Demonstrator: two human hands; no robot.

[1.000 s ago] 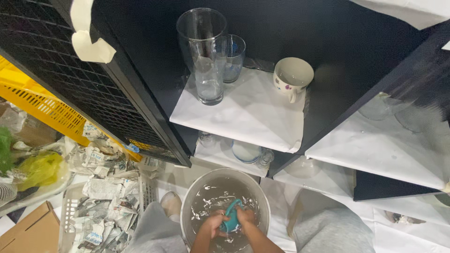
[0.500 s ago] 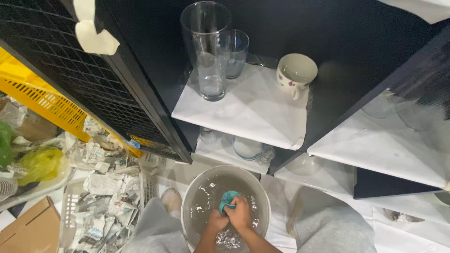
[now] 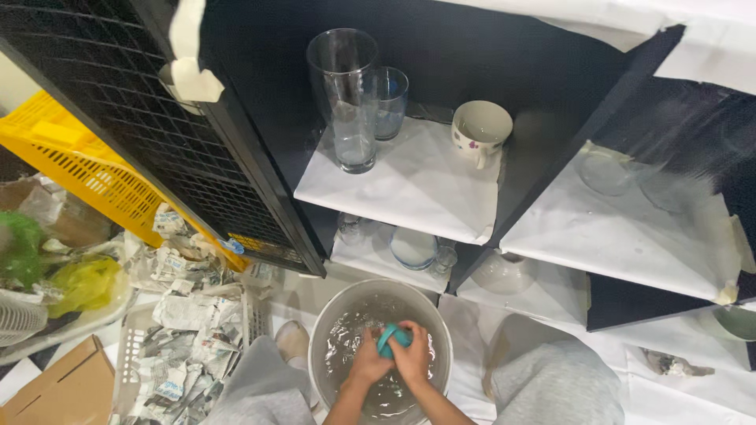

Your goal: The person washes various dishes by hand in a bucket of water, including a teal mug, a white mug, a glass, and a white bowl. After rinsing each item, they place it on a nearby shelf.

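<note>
Both of my hands are down in a round metal basin point(image 3: 331, 327) of soapy water between my knees. My left hand point(image 3: 368, 364) and my right hand point(image 3: 413, 357) are pressed together around a small teal object point(image 3: 391, 338), of which only the top shows between the fingers. I cannot tell whether it is a cloth, a sponge or a cup. Water ripples and foams around the wrists.
A black shelf unit lined with white paper stands ahead. On it are a tall glass vase point(image 3: 345, 94), a tumbler point(image 3: 388, 101) and a white mug point(image 3: 480, 130). Glassware sits on the lower shelves. A yellow crate point(image 3: 71, 161) and a basket of crumpled newspaper point(image 3: 177, 330) lie to the left.
My hands have stayed in the basin and shifted around the teal object, now closing over it from both sides. The camera view has tilted slightly.
</note>
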